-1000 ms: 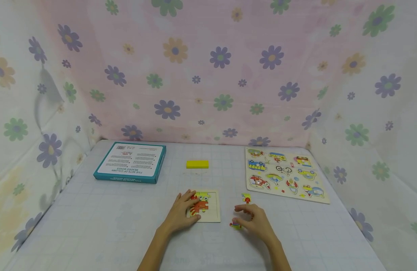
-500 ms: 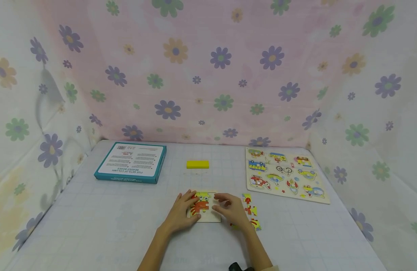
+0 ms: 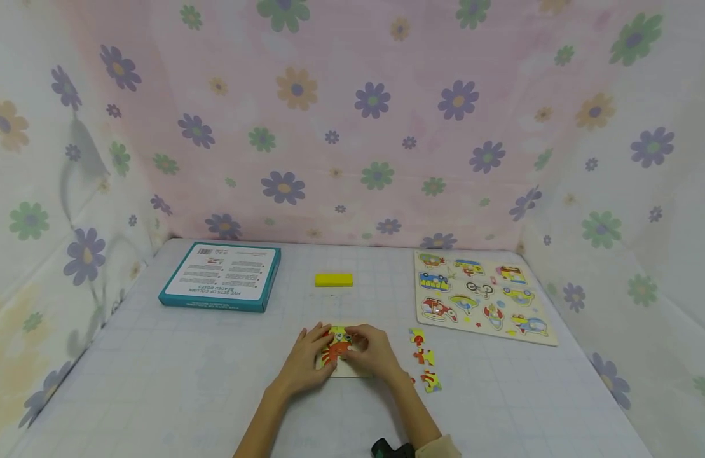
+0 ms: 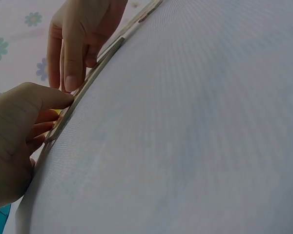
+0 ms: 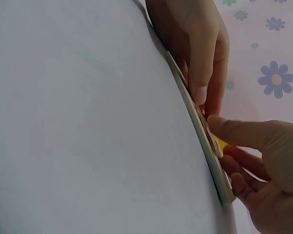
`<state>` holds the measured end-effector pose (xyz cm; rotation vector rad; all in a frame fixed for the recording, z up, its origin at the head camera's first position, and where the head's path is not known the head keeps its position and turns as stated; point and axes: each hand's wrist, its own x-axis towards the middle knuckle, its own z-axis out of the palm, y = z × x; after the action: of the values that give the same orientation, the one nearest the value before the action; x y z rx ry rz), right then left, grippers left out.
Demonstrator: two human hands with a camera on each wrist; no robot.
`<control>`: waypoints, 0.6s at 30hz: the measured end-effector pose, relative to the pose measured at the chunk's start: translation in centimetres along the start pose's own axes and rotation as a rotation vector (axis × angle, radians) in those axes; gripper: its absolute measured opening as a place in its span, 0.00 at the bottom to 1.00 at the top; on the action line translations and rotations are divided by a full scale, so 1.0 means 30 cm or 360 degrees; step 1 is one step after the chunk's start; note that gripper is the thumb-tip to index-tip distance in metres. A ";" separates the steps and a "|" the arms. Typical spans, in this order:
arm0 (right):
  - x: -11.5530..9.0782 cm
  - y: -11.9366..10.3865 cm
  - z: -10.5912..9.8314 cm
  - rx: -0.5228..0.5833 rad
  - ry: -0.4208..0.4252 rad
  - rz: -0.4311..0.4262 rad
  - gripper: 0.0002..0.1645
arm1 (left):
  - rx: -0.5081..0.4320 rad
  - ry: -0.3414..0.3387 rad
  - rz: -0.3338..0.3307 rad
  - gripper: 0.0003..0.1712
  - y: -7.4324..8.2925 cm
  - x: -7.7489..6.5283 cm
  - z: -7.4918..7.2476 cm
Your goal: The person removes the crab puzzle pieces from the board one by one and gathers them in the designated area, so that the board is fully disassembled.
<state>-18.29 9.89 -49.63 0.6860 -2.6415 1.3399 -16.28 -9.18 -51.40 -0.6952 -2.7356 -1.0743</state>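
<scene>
A small wooden jigsaw board [image 3: 352,371] lies in front of me, with red crab pieces [image 3: 337,350] fitted in its left and middle part. My left hand [image 3: 303,361] rests on its left side, fingers spread over the pieces and thumb at the lower edge. My right hand [image 3: 376,353] reaches over the right side, thumb and fingertips touching the crab pieces with a gap between them; no loose piece shows there. In the right wrist view its thumb [image 5: 224,130] touches the board's top. Several loose puzzle pieces [image 3: 430,380] lie right of the board, one partly hidden by my right wrist.
A teal-edged flat box [image 3: 219,277] lies at the back left. Behind the jigsaw is a yellow block [image 3: 334,280]. A wooden vehicle peg board [image 3: 484,296] lies at the back right. Flowered cloth walls [image 3: 352,127] enclose the table, and something black [image 3: 391,448] shows by my right sleeve.
My right hand has moved left from the loose pieces onto the jigsaw board, its fingertips now at the crab pieces. My left hand has stayed on the board's left side.
</scene>
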 end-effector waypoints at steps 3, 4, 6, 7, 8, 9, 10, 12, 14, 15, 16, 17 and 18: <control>-0.001 -0.007 0.010 -0.0032 0.0043 -0.0025 0.24 | -0.0002 0.0001 0.0000 0.30 0.000 -0.001 -0.002; -0.001 -0.008 0.013 -0.0050 0.0061 -0.0029 0.24 | -0.0003 0.0002 -0.0002 0.30 0.000 -0.001 -0.003; -0.001 -0.013 0.016 -0.0072 0.0096 -0.0027 0.24 | 0.0001 0.0008 0.0000 0.30 -0.001 -0.001 -0.003; -0.002 -0.014 0.017 -0.0082 0.0109 -0.0022 0.24 | 0.0004 0.0014 0.0003 0.30 0.000 -0.001 -0.003; -0.003 -0.015 0.017 -0.0092 0.0120 -0.0021 0.23 | 0.0004 0.0018 0.0004 0.30 0.000 -0.002 -0.003; -0.003 -0.017 0.018 -0.0106 0.0129 -0.0014 0.23 | 0.0005 0.0022 0.0005 0.30 0.001 -0.002 -0.003; -0.004 -0.020 0.017 -0.0122 0.0131 0.0003 0.23 | 0.0007 0.0024 0.0006 0.30 0.001 -0.002 -0.003; -0.006 -0.023 0.017 -0.0174 0.0129 0.0026 0.22 | 0.0010 0.0020 0.0002 0.30 0.003 -0.003 -0.004; -0.009 -0.027 0.015 -0.0224 0.0114 0.0061 0.22 | 0.0014 0.0014 -0.0001 0.31 0.005 -0.002 -0.004; -0.011 -0.029 0.014 -0.0252 0.0101 0.0077 0.22 | 0.0013 0.0013 0.0001 0.31 0.005 -0.001 -0.003; -0.014 -0.029 0.012 -0.0268 0.0087 0.0094 0.23 | 0.0015 0.0013 0.0002 0.31 0.005 -0.001 -0.003; -0.017 -0.029 0.010 -0.0274 0.0069 0.0105 0.23 | 0.0012 0.0014 0.0003 0.31 0.004 -0.001 -0.003; -0.020 -0.029 0.008 -0.0272 0.0053 0.0115 0.24 | 0.0011 0.0015 0.0006 0.31 0.004 -0.001 -0.003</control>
<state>-17.36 9.47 -49.29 0.5462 -2.7372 1.1133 -16.20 -9.17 -51.28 -0.6923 -2.7274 -1.0644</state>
